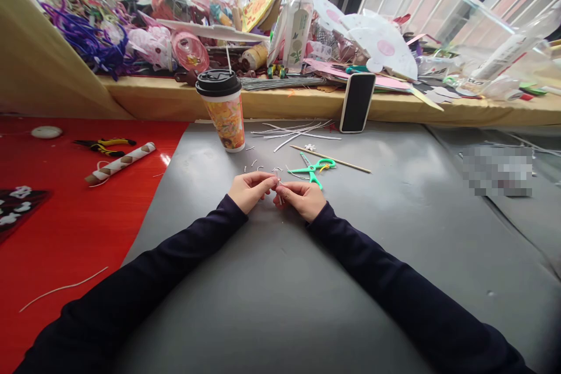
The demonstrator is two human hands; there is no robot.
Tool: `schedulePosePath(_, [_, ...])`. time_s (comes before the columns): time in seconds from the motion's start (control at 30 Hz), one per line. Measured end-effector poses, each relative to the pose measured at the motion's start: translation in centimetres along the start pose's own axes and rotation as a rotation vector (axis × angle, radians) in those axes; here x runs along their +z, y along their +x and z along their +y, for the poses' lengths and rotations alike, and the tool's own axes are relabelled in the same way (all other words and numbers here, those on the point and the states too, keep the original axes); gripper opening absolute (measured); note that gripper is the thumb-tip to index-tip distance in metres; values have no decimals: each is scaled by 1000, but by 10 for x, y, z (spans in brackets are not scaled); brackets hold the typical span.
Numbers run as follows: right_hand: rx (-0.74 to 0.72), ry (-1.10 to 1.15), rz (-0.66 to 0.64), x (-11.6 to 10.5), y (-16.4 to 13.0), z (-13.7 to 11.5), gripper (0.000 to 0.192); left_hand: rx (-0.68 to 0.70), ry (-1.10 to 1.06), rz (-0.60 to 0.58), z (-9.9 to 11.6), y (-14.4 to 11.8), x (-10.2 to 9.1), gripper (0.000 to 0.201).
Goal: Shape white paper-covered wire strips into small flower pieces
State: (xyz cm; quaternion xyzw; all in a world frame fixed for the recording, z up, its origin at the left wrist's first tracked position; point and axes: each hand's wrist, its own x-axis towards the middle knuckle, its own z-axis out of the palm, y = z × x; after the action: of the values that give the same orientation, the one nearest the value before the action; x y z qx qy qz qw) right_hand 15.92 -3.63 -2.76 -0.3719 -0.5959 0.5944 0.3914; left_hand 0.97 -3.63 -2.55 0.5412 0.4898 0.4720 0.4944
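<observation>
My left hand (pixel 249 190) and my right hand (pixel 302 197) meet over the grey mat, fingertips pinched together. Between them is a small piece of thin white strips (pixel 279 183), with short ends sticking out above and below the fingers. Its exact shape is mostly hidden. Just beyond my right hand lie green-handled scissors (pixel 313 169), blades apart. Several short white snippets (pixel 254 162) are scattered past my left hand. A wooden stick (pixel 346 163) lies behind the scissors, and a small white snowflake-like flower (pixel 310 148) sits beside it.
A lidded paper cup with a straw (pixel 223 114) stands at the mat's back edge. Long white strips (pixel 302 130) lie near an upright phone (pixel 358 103). On the red tabletop at left are yellow-black pliers (pixel 105 146) and a wrapped roll (pixel 121 165). Craft materials crowd the windowsill (pixel 280 101).
</observation>
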Motion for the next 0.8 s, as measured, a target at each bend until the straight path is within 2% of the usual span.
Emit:
schedulePosePath(0.4, [-12,-27,-4,0,0,0,31,-6,24,-14,3,-2,1,33])
schedulePosePath(0.63, [0,-21,81,3,1,7,32,31,23,0,4,-3,2,32])
schedulePosePath(0.8, [-10,-80,128,4,0,7,33,87,48,53,7,-5,4,30])
